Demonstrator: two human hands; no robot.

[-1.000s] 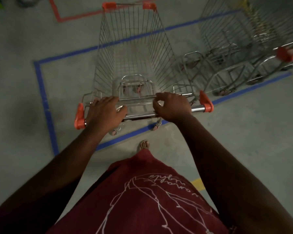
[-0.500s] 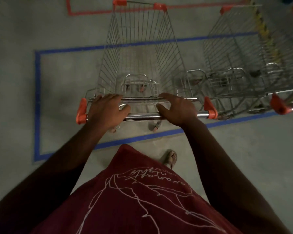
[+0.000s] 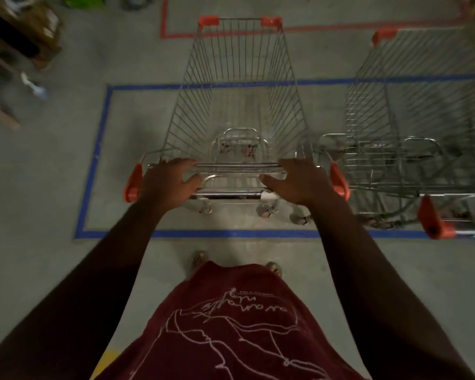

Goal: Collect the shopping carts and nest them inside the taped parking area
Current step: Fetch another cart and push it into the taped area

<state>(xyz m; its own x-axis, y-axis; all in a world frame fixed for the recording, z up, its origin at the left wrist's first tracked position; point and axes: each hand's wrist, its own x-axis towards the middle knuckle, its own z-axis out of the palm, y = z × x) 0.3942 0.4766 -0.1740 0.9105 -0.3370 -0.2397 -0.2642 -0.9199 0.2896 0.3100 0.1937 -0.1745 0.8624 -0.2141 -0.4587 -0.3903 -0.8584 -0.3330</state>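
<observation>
A wire shopping cart with orange corner caps stands straight ahead of me, its wheels inside the blue taped rectangle. My left hand and my right hand lie on the cart's chrome handle, one towards each end. Fingers of both hands are spread and reach forward to the basket's rear rim, with the thumbs lifted off the bar. To the right, another wire cart stands parallel in the same taped area, with its orange handle end at the blue line.
A red taped outline lies on the concrete floor beyond the blue area. Cardboard boxes and dark furniture stand at the upper left. My feet are just behind the near blue line. A yellow floor mark shows at the lower left.
The cart has rolled forward and straightened, so its rear wheels now sit inside the near blue line. Both hands have slackened from a closed grip on the handle to spread fingers.
</observation>
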